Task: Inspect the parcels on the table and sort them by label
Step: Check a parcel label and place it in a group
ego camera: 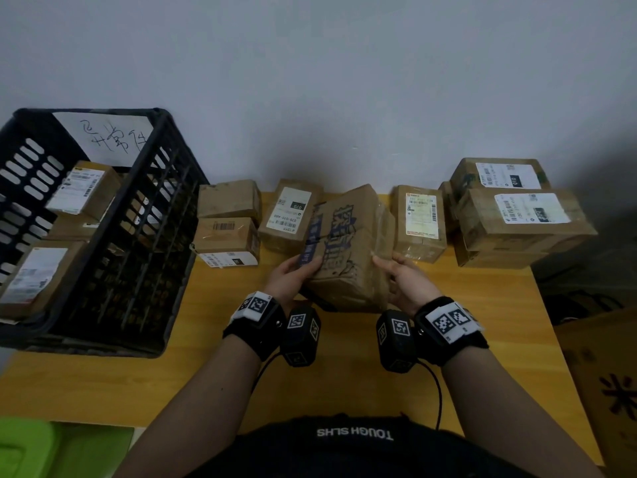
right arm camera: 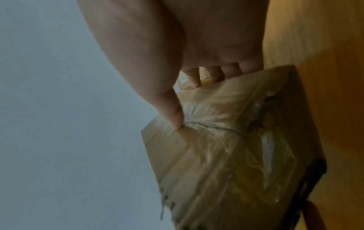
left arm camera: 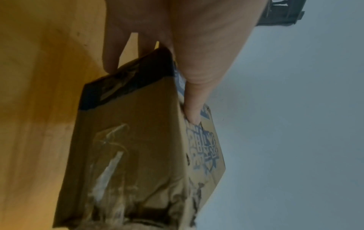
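Both hands hold one box [ego camera: 346,246] tilted up over the middle of the table [ego camera: 482,339], clear of the wood as far as the head view shows. Left hand [ego camera: 293,276] grips its left side, thumb [left arm camera: 194,101] laid on the printed top face and fingers [left arm camera: 111,51] curled under the edge with the black tape. Right hand [ego camera: 406,282] grips the right side the same way, thumb [right arm camera: 173,113] pressed on the taped top and fingers [right arm camera: 194,77] wrapped round the far edge.

This looks like the inspection step: the face turned toward the person carries only blue print and clear tape, with no white shipping label in sight. Whether a label sits on the underside or the far face cannot be told from these views.

Other parcels wait in a row along the wall, among them a labelled one [ego camera: 289,215] just left of the held box and another [ego camera: 418,222] just right of it. A black crate [ego camera: 144,236] at the left, with a handwritten sign [ego camera: 110,136] on its back wall, already has labelled parcels [ego camera: 82,191] in it.

Next, I judge, the box needs turning in both hands until a label shows, keeping the grip firm since the tape looks slick and the cardboard crumpled. Only then can it go to the crate or to a group on the table.
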